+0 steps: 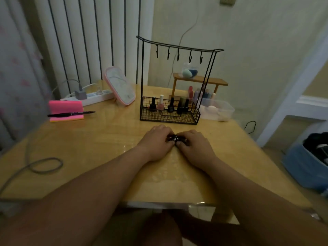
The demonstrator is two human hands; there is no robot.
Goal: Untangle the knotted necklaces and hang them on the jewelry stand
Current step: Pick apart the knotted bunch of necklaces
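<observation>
A dark knotted bundle of necklaces [174, 138] lies on the wooden table between my two hands. My left hand [157, 142] curls its fingers onto the bundle's left side. My right hand [192, 145] pinches its right side, and both hands hide most of it. Behind the hands stands the black wire jewelry stand [177, 48] with several bare hooks along its top bar. Its wire basket base [169, 118] holds several nail polish bottles.
A pink-framed mirror [120, 86], a power strip [92, 96] and a pink notepad with a pen [66, 112] sit at the back left. A grey cable loop [46, 165] lies at the left. A wooden shelf [200, 79] and clear box [218, 109] stand behind the stand.
</observation>
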